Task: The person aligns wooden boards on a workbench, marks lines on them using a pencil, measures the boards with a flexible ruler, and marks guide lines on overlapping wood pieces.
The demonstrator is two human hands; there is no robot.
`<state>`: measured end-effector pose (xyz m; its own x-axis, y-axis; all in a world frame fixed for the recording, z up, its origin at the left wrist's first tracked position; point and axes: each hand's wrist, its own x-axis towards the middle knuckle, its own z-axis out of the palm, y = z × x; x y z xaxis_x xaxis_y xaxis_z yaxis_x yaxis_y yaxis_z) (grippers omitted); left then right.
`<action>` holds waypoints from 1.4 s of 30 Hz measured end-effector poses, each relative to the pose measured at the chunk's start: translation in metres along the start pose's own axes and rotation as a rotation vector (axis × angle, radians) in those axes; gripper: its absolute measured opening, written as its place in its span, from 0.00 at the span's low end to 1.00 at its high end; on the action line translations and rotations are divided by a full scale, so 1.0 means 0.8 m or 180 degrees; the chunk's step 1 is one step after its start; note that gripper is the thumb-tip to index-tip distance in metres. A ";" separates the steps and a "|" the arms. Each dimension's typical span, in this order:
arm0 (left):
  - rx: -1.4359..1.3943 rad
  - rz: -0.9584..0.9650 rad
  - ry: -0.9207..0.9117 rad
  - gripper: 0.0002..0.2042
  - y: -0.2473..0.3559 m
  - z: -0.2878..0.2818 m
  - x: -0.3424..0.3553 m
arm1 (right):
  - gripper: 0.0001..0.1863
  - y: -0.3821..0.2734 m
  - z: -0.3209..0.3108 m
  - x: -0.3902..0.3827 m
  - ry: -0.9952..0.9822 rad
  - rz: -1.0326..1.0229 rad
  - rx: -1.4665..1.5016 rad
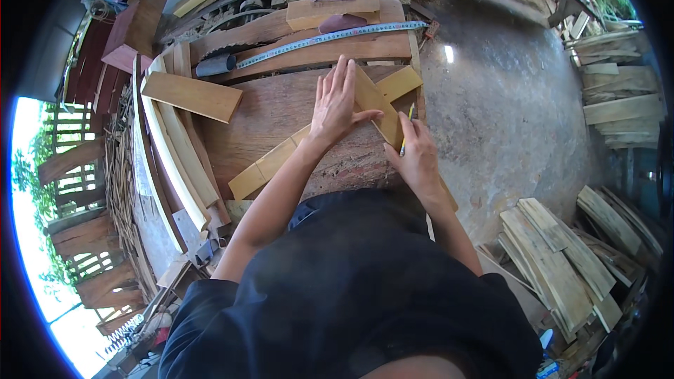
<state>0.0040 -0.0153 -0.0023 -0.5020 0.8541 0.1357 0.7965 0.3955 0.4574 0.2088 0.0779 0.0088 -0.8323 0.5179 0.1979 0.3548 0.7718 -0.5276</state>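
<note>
A long pale wooden strip [261, 168] lies slantwise on the workbench [281, 98], with pencil-like lines across it. Another flat wooden board [378, 109] crosses over its right part. My left hand [335, 109] rests on this board's left edge, fingers stretched out and thumb spread across the board. In my right hand [419, 154] a thin yellow pencil [407, 128] is pinched, pointing away from me, beside the board's right edge. Part of the board is hidden under that hand.
Across the bench's far side stretches a tape measure [330, 36], near a wooden block [333, 12] and a dark cylinder [215, 65]. A short board [193, 95] and curved strips [179, 144] lie left. Plank stacks [554, 260] stand on the right floor.
</note>
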 end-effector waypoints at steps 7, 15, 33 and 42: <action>0.0403 -0.0257 0.0186 0.42 -0.055 -0.076 -0.146 | 0.36 0.037 -0.035 -0.027 0.0684 0.0691 0.0260; 0.0421 -0.0563 0.0184 0.34 -0.086 -0.087 -0.224 | 0.32 0.018 -0.050 -0.050 0.0849 0.1258 0.0412; -0.1241 -0.0366 -0.0999 0.12 -0.111 -0.126 -0.175 | 0.33 -0.065 -0.021 -0.088 0.1118 0.1012 0.0498; -0.1087 -0.0058 -0.0542 0.11 -0.132 -0.121 -0.176 | 0.34 -0.083 -0.008 -0.105 0.1076 0.1012 0.0368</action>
<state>-0.0422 -0.2097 0.0156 -0.4291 0.9032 -0.0099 0.6154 0.3004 0.7287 0.2580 -0.0146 0.0328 -0.4980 0.8275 0.2592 0.5037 0.5193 -0.6903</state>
